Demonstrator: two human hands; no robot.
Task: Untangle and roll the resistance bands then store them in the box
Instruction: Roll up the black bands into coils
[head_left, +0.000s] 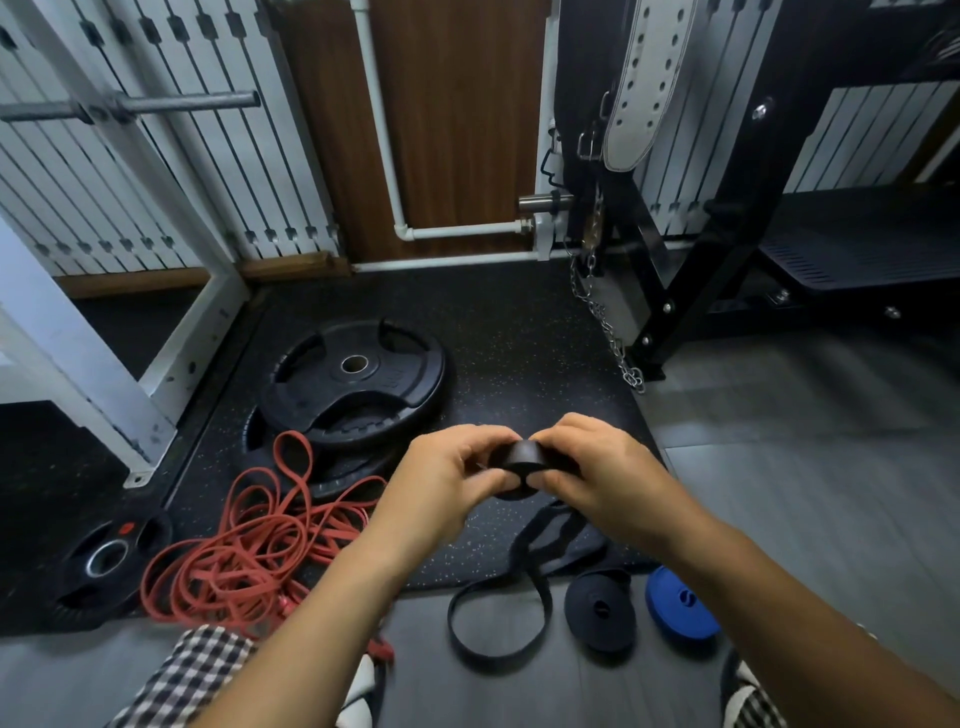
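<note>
My left hand (451, 470) and my right hand (592, 467) both pinch a small, partly rolled black band (519, 457), held above the floor. The unrolled rest of the black band (498, 618) hangs down and loops on the floor below. A tangled heap of red bands (244, 556) lies to the left. A rolled black band (600, 608) and a rolled blue band (680, 603) sit on the floor at the lower right. No box is in view.
Black weight plates (358, 379) are stacked on the speckled mat, and a smaller plate (104, 564) lies at the left. A white rack frame (156, 338) stands left, a black bench frame (701, 291) right, with a chain (608, 327) hanging down.
</note>
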